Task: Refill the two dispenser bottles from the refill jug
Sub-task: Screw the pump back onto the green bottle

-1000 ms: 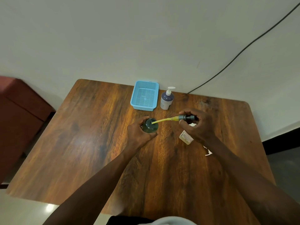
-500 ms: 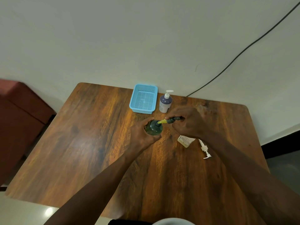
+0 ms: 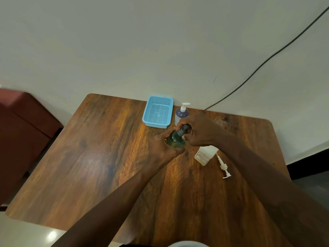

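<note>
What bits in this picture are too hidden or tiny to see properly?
Head view only:
1. Green bottle neck: covered by the right hand gripping the dark pump; left hand hides its side.
2. Pale bottle top: behind the right forearm.
3. Its label's words: too small.
4. Purple bottle lower part: behind the right hand.

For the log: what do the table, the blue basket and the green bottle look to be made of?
Table: wood or wood-look laminate, semi-gloss; streaked grain and a soft light reflection show. Blue basket: moulded plastic, matte; uniform colour, fine mesh of holes. Green bottle: likely translucent plastic, possibly glass; its lower body looks see-through.
</note>
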`<state>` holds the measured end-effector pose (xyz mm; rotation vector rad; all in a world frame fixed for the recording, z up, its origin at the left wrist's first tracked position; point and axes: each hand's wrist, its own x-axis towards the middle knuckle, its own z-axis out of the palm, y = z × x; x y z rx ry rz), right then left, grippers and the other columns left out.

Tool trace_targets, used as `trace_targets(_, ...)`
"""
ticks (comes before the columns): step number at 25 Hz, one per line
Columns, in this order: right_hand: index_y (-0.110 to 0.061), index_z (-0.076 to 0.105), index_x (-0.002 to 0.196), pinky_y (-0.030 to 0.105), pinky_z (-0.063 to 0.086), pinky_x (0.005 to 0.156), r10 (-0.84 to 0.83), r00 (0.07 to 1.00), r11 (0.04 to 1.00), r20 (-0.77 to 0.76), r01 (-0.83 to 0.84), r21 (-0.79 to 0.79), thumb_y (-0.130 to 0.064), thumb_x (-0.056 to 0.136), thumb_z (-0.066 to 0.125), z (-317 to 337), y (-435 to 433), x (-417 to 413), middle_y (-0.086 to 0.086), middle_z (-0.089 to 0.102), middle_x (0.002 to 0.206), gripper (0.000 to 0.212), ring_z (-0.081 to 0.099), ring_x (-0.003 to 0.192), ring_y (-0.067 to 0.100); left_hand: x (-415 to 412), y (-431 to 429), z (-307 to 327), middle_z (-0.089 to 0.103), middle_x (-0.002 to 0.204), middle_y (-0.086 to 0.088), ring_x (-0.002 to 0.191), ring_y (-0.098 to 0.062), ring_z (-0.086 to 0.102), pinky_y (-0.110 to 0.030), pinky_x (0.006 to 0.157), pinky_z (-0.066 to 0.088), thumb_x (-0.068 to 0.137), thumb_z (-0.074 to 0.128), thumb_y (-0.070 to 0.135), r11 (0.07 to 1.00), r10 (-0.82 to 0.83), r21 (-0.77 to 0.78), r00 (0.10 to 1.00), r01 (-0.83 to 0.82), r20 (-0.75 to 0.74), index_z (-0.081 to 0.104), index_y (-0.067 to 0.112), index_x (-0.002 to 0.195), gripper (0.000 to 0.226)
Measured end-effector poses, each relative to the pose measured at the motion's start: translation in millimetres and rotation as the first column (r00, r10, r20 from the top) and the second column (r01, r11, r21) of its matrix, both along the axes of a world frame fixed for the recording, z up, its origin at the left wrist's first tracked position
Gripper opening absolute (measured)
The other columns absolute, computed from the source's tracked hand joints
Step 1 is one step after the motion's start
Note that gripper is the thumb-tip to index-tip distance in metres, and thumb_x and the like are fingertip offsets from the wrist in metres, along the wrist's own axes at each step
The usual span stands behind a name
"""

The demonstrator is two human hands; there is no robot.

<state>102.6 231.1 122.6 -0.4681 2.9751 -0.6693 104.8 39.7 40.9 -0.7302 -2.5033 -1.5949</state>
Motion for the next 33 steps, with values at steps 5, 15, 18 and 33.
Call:
trace_targets(5, -0.012, 0.064, 0.083, 0.037, 0.055, 0.057, -0.264, 0.953, 0.957, -0.15, 0.278, 0.079, -0.076, 0.079, 0.052, -3.3, -13.4, -0.3, -0.004, 0.056, 0.068, 0.066, 0.052, 0.056, 0.012, -0.8, 3.4, 0.3, 0.073, 0.112, 0.01, 0.098, -0.002, 0.069, -0.011, 0.082, 0.053, 0.07, 0.091, 0.032, 1.0, -0.001, -0.003, 1.0, 0.001, 0.016, 0.069, 0.019, 0.126, 0.062)
trace_targets(15, -0.029, 0.039, 0.149, 0.023, 0.06, 0.086, -0.338, 0.939, 0.803, 0.062, 0.322, -0.502, -0.028, 0.07, 0.093, -0.3, -19.2, 3.1, -0.009, 0.064, 0.12, 0.095, 0.07, 0.096, 0.004, -13.4, 6.9, 12.8, 0.071, 0.112, 0.013, 0.105, -0.005, 0.067, -0.019, 0.085, 0.057, 0.067, 0.092, 0.038, 0.995, 0.056, 0.076, 0.997, -0.06, 0.058, 0.069, 0.026, 0.124, 0.063)
trace_targets(18, -0.023, 0.049, 0.14, 0.012, 0.054, 0.075, -0.479, 0.85, 0.856, -0.22, 0.397, -0.331, -0.064, 0.066, 0.085, -1.3, -27.4, 3.2, -0.005, 0.07, 0.115, 0.091, 0.065, 0.088, 0.004, -11.7, 8.6, 14.9, 0.067, 0.111, 0.015, 0.106, -0.008, 0.068, -0.015, 0.082, 0.056, 0.066, 0.094, 0.034, 0.993, 0.058, 0.099, 0.995, -0.065, 0.078, 0.068, 0.026, 0.119, 0.059)
trace_targets(33, -0.032, 0.038, 0.15, 0.03, 0.056, 0.098, -0.15, 0.988, 0.862, 0.042, 0.151, -0.484, -0.011, 0.079, 0.082, 13.2, -26.4, -9.2, -0.001, 0.06, 0.141, 0.086, 0.062, 0.122, 0.007, -19.4, 8.0, 23.0, 0.068, 0.122, 0.012, 0.116, -0.008, 0.064, -0.027, 0.089, 0.059, 0.066, 0.092, 0.041, 0.986, 0.06, 0.155, 0.997, -0.068, 0.056, 0.068, 0.023, 0.126, 0.067)
